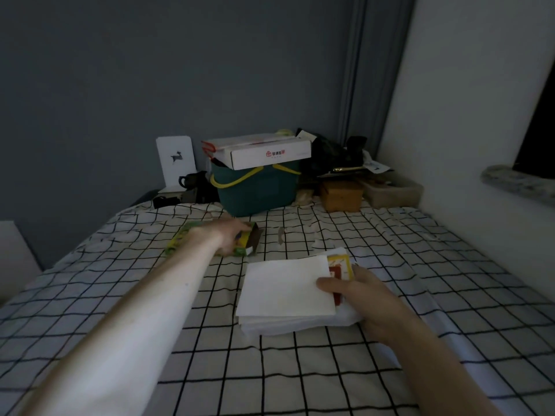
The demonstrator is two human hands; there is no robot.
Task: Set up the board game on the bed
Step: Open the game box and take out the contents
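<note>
A folded white game board [285, 288] lies on the checked bed sheet [300, 385], with a yellow and red printed piece [339, 267] poking out at its right edge. My right hand [360, 298] grips the board's right side, thumb on top. Further away a yellow-green game box [183, 237] lies open on the sheet, its brown flap raised. My left hand [232, 235] reaches out and rests on the box's open end, fingers curled around it.
At the head of the bed stand a dark green tote [258, 193] with yellow handles, a white carton [270, 151] on top, a white card [175, 159], a brown box [341, 196] and dark clutter. A wall and stone sill [516, 183] run along the right.
</note>
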